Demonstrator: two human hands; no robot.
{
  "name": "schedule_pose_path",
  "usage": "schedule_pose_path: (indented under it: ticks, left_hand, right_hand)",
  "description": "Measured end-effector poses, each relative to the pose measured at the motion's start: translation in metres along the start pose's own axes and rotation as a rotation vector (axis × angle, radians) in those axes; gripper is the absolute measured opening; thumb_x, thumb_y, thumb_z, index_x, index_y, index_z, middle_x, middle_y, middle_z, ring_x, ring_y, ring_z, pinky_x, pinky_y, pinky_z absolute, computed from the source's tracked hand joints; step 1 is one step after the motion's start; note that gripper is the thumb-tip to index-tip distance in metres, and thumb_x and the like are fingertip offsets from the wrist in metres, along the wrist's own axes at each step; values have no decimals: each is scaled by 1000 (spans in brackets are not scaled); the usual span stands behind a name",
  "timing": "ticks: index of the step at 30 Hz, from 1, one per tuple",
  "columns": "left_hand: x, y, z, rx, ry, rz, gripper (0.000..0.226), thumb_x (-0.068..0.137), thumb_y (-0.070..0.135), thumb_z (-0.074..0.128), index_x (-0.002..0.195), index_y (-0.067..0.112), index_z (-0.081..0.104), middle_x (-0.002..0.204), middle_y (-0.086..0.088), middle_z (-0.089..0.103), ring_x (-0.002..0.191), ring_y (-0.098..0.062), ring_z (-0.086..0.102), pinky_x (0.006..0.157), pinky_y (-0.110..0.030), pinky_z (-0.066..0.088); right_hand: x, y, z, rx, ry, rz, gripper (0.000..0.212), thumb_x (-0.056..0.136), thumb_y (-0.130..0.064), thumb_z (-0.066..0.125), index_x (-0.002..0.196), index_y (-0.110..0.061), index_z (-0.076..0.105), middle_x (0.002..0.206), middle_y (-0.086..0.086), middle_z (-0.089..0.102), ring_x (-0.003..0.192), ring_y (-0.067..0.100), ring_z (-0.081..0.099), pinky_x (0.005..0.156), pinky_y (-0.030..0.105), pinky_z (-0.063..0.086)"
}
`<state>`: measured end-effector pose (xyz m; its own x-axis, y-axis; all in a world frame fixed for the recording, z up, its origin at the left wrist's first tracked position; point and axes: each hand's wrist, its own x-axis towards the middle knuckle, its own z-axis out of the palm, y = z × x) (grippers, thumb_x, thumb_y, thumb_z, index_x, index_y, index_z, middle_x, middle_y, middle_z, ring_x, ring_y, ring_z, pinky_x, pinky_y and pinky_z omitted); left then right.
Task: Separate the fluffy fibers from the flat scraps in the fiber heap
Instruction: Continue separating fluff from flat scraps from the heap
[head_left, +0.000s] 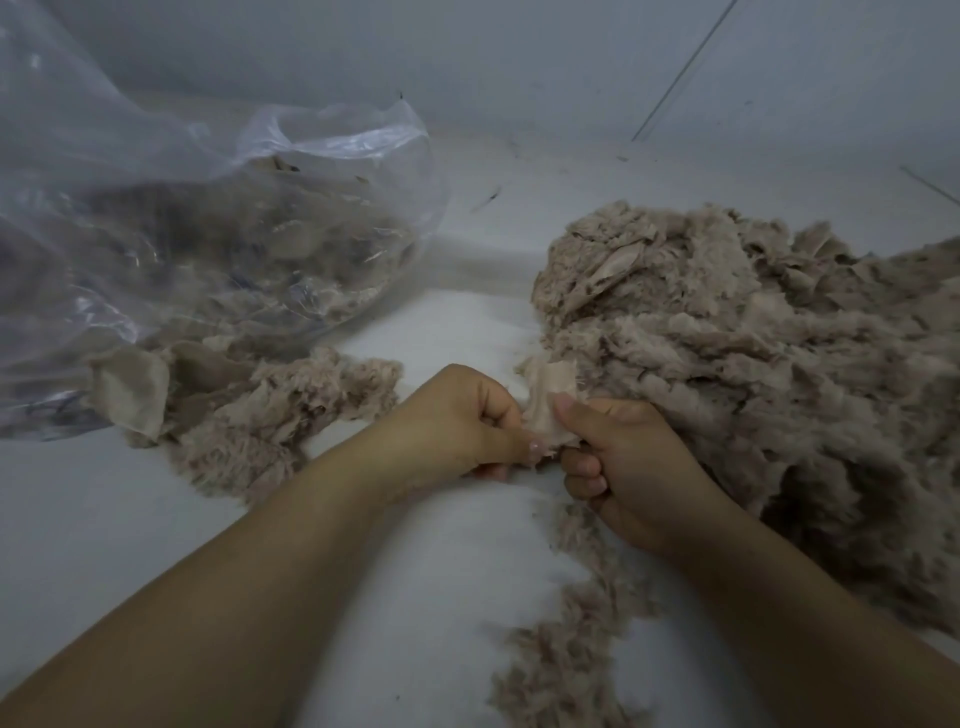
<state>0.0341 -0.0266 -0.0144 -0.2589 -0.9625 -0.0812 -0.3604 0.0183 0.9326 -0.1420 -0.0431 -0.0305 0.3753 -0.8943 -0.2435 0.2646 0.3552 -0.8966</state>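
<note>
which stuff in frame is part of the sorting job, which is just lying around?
In the job:
- fiber heap
- flat scrap, pinched by left hand and right hand
- smaller pile of scraps and fluff
- clear plastic bag holding similar material

Lying about:
- trail of loose fluff
- white surface

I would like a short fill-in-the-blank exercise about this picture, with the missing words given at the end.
1. The left hand and the right hand both pinch one flat ____ between them.
2. The big fiber heap lies on the person's ____ side.
3. The clear plastic ____ on the left holds more fibers.
4. A smaller pile lies just in front of the bag's ____.

Missing words: scrap; right; bag; opening
</note>
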Motion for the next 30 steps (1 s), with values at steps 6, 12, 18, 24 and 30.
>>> schedule_pose_path:
  ticks: [6,12,18,24,30]
  left_hand:
    - [-1,-3,-10,-68,-51,-49,11,63,13,67,56,6,64,46,-9,51,42,-16,37,47,-21,28]
    - [-1,0,-7,-64,-15,-9,42,70,40,77,57,5,59,46,-9,50,42,-17,38,44,-20,30]
    - [4,0,9,12,153,45,43,68,28,88,58,5,54,43,1,50,37,-9,44,39,-19,34]
    - [2,0,4,54,98,9,37,77,19,82,55,5,57,42,-3,52,37,-11,45,42,-19,37]
    - [-3,-1,-16,6,-138,3,20,75,21,83,61,12,72,49,-11,61,41,-14,42,46,-18,35]
  right_hand:
    - [2,1,-2,23,6,18,22,99,-15,53,85,2,56,78,15,48,38,4,35,33,15,27]
    - [0,0,0,1,14,-5,28,99,-14,54,73,-2,59,64,9,51,37,4,34,33,15,27]
    - [1,0,-1,-10,20,-6,37,99,-14,54,64,-10,44,54,2,38,37,4,33,32,16,27]
    - [1,1,0,2,30,-10,39,99,-13,54,60,-9,59,53,3,44,37,4,34,32,16,27]
    - [1,6,1,-174,53,-50,28,99,-16,55,83,6,61,56,9,45,40,8,37,35,19,31]
